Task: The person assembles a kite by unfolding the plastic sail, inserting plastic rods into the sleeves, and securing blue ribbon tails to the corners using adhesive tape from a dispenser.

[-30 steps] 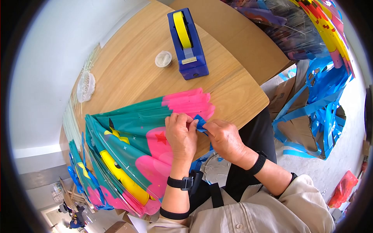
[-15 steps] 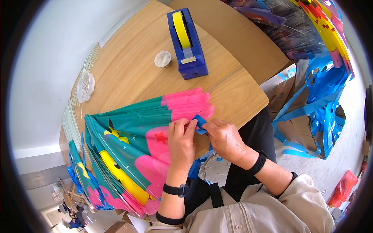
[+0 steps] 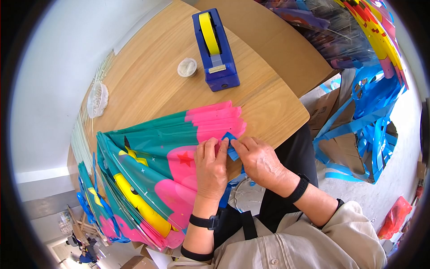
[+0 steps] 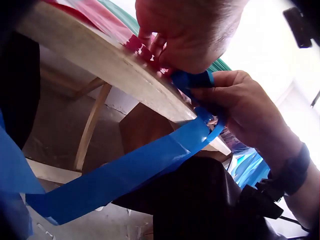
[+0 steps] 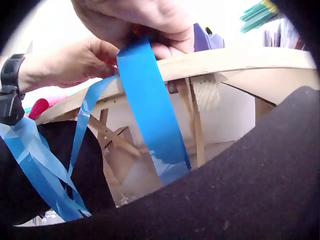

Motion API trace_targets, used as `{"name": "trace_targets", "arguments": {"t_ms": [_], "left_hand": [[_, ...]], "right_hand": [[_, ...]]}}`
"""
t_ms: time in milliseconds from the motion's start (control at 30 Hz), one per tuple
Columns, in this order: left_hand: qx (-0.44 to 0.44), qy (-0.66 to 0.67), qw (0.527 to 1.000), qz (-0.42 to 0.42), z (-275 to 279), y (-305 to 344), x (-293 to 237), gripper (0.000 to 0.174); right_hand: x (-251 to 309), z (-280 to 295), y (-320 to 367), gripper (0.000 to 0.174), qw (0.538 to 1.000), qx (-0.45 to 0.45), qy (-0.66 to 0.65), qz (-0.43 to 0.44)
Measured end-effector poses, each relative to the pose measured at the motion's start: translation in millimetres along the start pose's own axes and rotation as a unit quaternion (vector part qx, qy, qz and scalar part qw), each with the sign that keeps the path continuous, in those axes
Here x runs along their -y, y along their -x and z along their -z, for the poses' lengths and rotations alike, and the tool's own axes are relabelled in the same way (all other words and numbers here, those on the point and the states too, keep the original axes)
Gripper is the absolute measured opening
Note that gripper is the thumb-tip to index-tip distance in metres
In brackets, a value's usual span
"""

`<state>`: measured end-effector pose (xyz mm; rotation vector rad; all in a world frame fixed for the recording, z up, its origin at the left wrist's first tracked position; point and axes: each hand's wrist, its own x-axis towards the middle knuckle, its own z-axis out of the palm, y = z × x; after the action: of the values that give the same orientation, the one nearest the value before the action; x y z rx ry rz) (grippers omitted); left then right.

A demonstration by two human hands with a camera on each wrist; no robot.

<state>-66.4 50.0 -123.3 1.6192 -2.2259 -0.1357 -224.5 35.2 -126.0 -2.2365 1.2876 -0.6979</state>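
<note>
A stack of thin, pleated plastic sheets, teal and pink with a yellow printed figure, lies along the near side of the table. At its pink end my left hand pinches a blue ribbon between thumb and fingers. My right hand grips the same ribbon just to the right, its fingers curled. Below the table edge, long lengths of the ribbon hang down in the left wrist view. The right wrist view shows a wide strip of the ribbon dropping from under my right hand.
Farther back on the table stand a blue tape dispenser with a yellow roll and a small white tub. A clear plastic container and thin white sticks lie at the left edge. A box with blue ribbons stands on the right.
Both hands stay at the pink end. My left wrist has shifted slightly left, and the blue ribbon between the fingers has turned and shows more of its flat face.
</note>
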Motion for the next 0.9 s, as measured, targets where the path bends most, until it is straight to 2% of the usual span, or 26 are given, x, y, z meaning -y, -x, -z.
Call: {"name": "trace_targets", "arguments": {"t_ms": [133,233,333,400,467,533,600,800,900], "left_hand": [[0.001,0.001,1.000,0.004,0.7,-1.0,-0.6,0.036],[0.006,0.007,1.000,0.006,3.8,-3.4,0.8,0.037],[0.055,0.082,0.995,0.035,18.1,-14.0,7.7,0.037],[-0.030,0.113,0.991,0.062,36.0,-30.3,9.2,0.033],[-0.074,0.138,0.985,0.074,56.9,-56.9,9.9,0.028],[-0.076,0.104,0.989,0.073,61.7,-85.0,16.9,0.022],[-0.085,0.314,0.920,0.217,53.5,-112.3,24.6,0.021],[-0.117,0.394,0.880,0.238,32.2,-164.4,18.3,0.033],[-0.091,0.434,0.857,0.263,34.3,-175.9,3.9,0.036]], "right_hand": [[1.8,-2.3,-0.9,0.046,1.000,-0.006,0.025,0.005],[3.5,-0.9,-2.2,0.047,0.998,0.026,0.052,0.003],[3.1,-0.6,-4.4,0.048,0.997,0.042,0.060,0.002],[2.5,-0.1,-5.1,0.036,0.996,0.028,0.083,0.033],[2.7,0.8,-5.5,0.033,0.995,0.034,0.084,0.031],[3.5,1.3,-6.5,0.030,0.995,0.038,0.086,0.033],[4.1,0.2,-5.0,0.026,0.996,0.025,0.087,0.024],[0.9,-3.4,-3.7,0.036,0.995,0.032,0.093,0.035],[1.6,-1.9,-3.9,0.039,0.995,0.034,0.092,0.031]]}}
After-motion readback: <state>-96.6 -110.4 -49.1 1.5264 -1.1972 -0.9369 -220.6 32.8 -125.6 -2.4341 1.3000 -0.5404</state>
